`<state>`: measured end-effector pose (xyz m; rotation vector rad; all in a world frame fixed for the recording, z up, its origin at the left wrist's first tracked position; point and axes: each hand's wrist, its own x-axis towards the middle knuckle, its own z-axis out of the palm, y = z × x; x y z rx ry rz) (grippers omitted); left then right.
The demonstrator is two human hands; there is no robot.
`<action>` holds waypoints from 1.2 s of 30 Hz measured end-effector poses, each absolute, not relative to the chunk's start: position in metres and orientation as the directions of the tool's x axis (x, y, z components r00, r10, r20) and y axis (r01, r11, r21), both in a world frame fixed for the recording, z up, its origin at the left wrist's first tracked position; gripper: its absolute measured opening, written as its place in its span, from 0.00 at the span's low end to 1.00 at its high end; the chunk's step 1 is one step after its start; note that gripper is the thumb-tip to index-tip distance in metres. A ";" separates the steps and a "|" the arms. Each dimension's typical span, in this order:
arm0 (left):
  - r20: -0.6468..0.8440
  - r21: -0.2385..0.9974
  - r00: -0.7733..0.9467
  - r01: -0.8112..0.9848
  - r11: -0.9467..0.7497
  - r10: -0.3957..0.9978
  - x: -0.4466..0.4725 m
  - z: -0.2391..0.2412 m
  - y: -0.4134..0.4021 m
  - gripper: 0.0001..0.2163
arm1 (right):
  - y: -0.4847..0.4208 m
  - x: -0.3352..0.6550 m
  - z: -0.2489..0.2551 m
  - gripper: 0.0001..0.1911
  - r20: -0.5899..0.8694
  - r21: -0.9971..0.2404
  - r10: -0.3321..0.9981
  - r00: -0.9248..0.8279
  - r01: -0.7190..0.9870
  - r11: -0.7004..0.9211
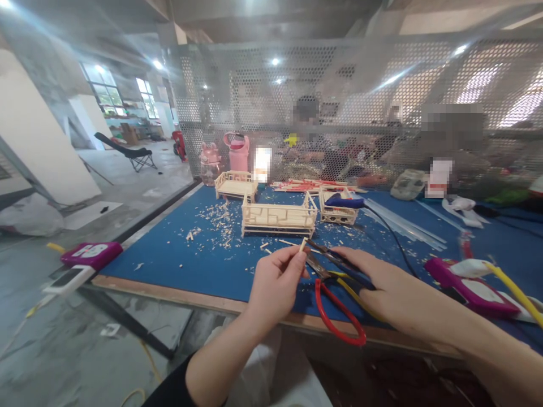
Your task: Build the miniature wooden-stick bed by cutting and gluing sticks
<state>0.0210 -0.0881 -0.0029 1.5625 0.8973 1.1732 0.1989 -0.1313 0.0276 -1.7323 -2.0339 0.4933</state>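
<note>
My left hand pinches a short pale wooden stick between thumb and fingers, above the front edge of the blue table mat. My right hand grips a pair of scissors with a red handle loop hanging below and a yellow one under my fingers. The scissor blades are spread and sit right against the stick's near end. Behind the hands stands a small wooden model bed made of thin sticks.
Two more stick models stand farther back, a blue glue gun resting on one. Wood chips litter the mat. Magenta devices lie at both sides. A perforated screen backs the table, with people behind it.
</note>
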 end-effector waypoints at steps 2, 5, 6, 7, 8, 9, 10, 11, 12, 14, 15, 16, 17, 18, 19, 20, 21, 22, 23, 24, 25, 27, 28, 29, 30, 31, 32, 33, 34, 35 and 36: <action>0.283 0.953 0.276 0.024 -0.301 0.919 0.022 -0.002 -0.089 0.13 | -0.132 0.198 0.028 0.30 0.068 -0.534 0.985 -0.160 0.828 0.172; 0.286 0.948 0.306 0.049 -0.315 0.908 0.022 -0.001 -0.091 0.13 | -0.132 0.196 0.029 0.30 0.096 -0.539 0.978 -0.186 0.816 0.208; 0.285 0.946 0.316 0.056 -0.318 0.905 0.022 -0.001 -0.091 0.13 | -0.131 0.195 0.029 0.30 0.110 -0.535 0.974 -0.197 0.814 0.225; 0.286 0.944 0.324 0.065 -0.322 0.902 0.023 -0.001 -0.092 0.13 | -0.131 0.195 0.028 0.30 0.119 -0.529 0.971 -0.208 0.814 0.240; 0.289 0.941 0.331 0.076 -0.331 0.898 0.023 -0.002 -0.092 0.13 | -0.130 0.195 0.027 0.30 0.125 -0.520 0.968 -0.219 0.817 0.251; 0.296 0.936 0.337 0.088 -0.342 0.894 0.023 -0.002 -0.092 0.13 | -0.129 0.195 0.026 0.30 0.129 -0.508 0.966 -0.225 0.821 0.259; 0.305 0.929 0.340 0.100 -0.357 0.890 0.023 -0.003 -0.092 0.14 | -0.127 0.195 0.025 0.29 0.134 -0.496 0.965 -0.227 0.827 0.263; 0.317 0.921 0.341 0.113 -0.373 0.885 0.023 -0.004 -0.091 0.14 | -0.126 0.195 0.023 0.29 0.139 -0.483 0.965 -0.223 0.835 0.263; 0.331 0.911 0.343 0.127 -0.392 0.879 0.022 -0.005 -0.091 0.15 | -0.125 0.195 0.021 0.28 0.149 -0.470 0.965 -0.214 0.844 0.259; 0.363 0.888 0.346 0.152 -0.434 0.865 0.021 -0.007 -0.089 0.15 | -0.123 0.194 0.017 0.27 0.172 -0.444 0.967 -0.189 0.861 0.247; 0.379 0.877 0.345 0.163 -0.453 0.858 0.021 -0.008 -0.088 0.15 | -0.123 0.192 0.016 0.26 0.181 -0.432 0.967 -0.178 0.869 0.241; 0.393 0.867 0.344 0.172 -0.468 0.853 0.021 -0.008 -0.087 0.15 | -0.123 0.191 0.016 0.25 0.184 -0.418 0.968 -0.169 0.878 0.233; 0.402 0.859 0.343 0.179 -0.479 0.849 0.020 -0.008 -0.087 0.15 | -0.122 0.190 0.016 0.24 0.183 -0.401 0.970 -0.162 0.888 0.224; 0.408 0.855 0.342 0.184 -0.486 0.847 0.020 -0.008 -0.087 0.15 | -0.122 0.189 0.016 0.22 0.178 -0.380 0.971 -0.162 0.899 0.219; 0.409 0.853 0.341 0.187 -0.488 0.846 0.021 -0.008 -0.088 0.14 | -0.122 0.188 0.017 0.20 0.171 -0.356 0.971 -0.166 0.909 0.218; 0.407 0.854 0.340 0.188 -0.486 0.847 0.021 -0.008 -0.088 0.14 | -0.121 0.188 0.018 0.18 0.165 -0.330 0.971 -0.174 0.918 0.220; 0.404 0.856 0.341 0.187 -0.482 0.849 0.021 -0.009 -0.089 0.14 | -0.121 0.189 0.018 0.16 0.160 -0.304 0.970 -0.183 0.926 0.225; 0.399 0.858 0.344 0.186 -0.479 0.850 0.022 -0.009 -0.090 0.14 | -0.120 0.190 0.018 0.14 0.157 -0.281 0.968 -0.195 0.931 0.233; 0.396 0.860 0.347 0.185 -0.476 0.850 0.023 -0.010 -0.091 0.14 | -0.120 0.192 0.018 0.13 0.156 -0.258 0.966 -0.206 0.936 0.241; 0.391 0.861 0.351 0.186 -0.473 0.851 0.023 -0.011 -0.091 0.14 | -0.119 0.194 0.018 0.12 0.153 -0.236 0.965 -0.213 0.940 0.245; 0.386 0.862 0.357 0.190 -0.471 0.851 0.024 -0.012 -0.091 0.14 | -0.118 0.195 0.017 0.13 0.150 -0.213 0.964 -0.219 0.945 0.247; 0.376 0.858 0.369 0.206 -0.470 0.850 0.025 -0.015 -0.091 0.14 | -0.118 0.199 0.016 0.14 0.143 -0.168 0.963 -0.227 0.954 0.250; 0.373 0.854 0.375 0.218 -0.472 0.849 0.026 -0.016 -0.090 0.15 | -0.118 0.201 0.015 0.14 0.137 -0.150 0.963 -0.230 0.957 0.250; 0.374 0.847 0.379 0.232 -0.479 0.846 0.026 -0.017 -0.089 0.15 | -0.118 0.202 0.014 0.13 0.131 -0.140 0.964 -0.231 0.958 0.249; 0.385 0.832 0.383 0.249 -0.495 0.840 0.026 -0.017 -0.088 0.15 | -0.118 0.203 0.014 0.11 0.125 -0.144 0.964 -0.235 0.957 0.252; 0.404 0.812 0.386 0.266 -0.519 0.829 0.026 -0.017 -0.087 0.15 | -0.118 0.205 0.014 0.10 0.117 -0.166 0.964 -0.240 0.952 0.258; 0.427 0.788 0.390 0.281 -0.548 0.815 0.026 -0.016 -0.085 0.15 | -0.118 0.206 0.014 0.09 0.106 -0.205 0.962 -0.251 0.941 0.268; 0.450 0.766 0.394 0.291 -0.574 0.801 0.026 -0.015 -0.084 0.14 | -0.118 0.206 0.015 0.08 0.093 -0.255 0.960 -0.265 0.926 0.280; 0.469 0.749 0.396 0.295 -0.593 0.790 0.026 -0.013 -0.083 0.14 | -0.118 0.206 0.016 0.08 0.081 -0.309 0.957 -0.279 0.906 0.290; 0.480 0.743 0.395 0.293 -0.602 0.784 0.026 -0.011 -0.081 0.14 | -0.118 0.206 0.018 0.08 0.074 -0.361 0.954 -0.290 0.884 0.297; 0.480 0.748 0.391 0.285 -0.600 0.785 0.026 -0.009 -0.080 0.14 | -0.118 0.205 0.020 0.08 0.072 -0.412 0.953 -0.295 0.861 0.298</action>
